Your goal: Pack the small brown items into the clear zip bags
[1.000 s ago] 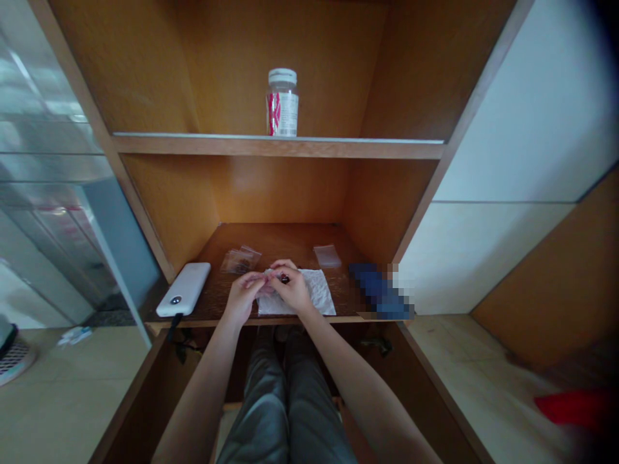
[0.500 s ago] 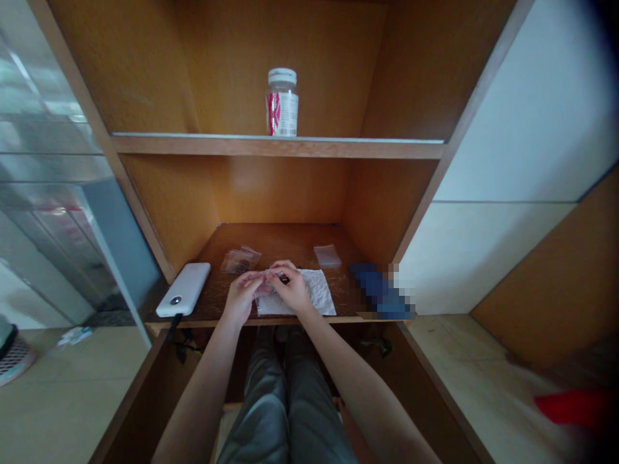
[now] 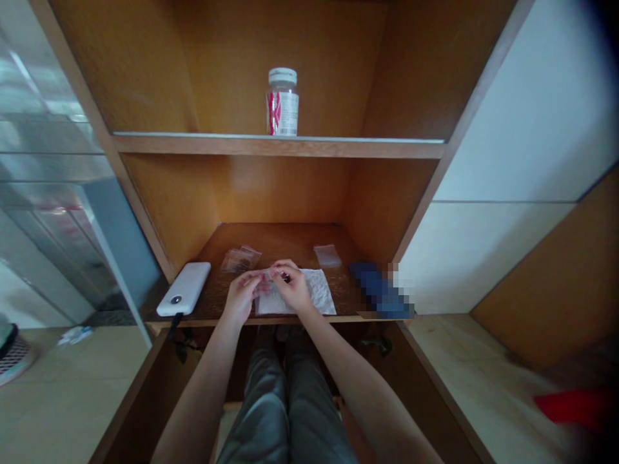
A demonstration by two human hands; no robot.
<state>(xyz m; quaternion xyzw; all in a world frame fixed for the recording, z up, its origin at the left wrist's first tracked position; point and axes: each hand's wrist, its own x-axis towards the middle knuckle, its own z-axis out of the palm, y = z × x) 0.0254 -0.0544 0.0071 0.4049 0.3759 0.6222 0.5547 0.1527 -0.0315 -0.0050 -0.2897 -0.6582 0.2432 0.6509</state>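
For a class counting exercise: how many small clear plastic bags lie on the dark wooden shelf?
2. One crumpled clear plastic bag, behind the left hand; one flatter clear plastic bag, behind the white paper napkin. Another may be hidden by the right hand.

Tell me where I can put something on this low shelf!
Bare wood runs along the back of the shelf, behind the crumpled plastic bag and the flat plastic bag. A narrow gap lies between the paper napkin and the blurred blue object. The front middle is crowded by the left hand, right hand and the white power bank.
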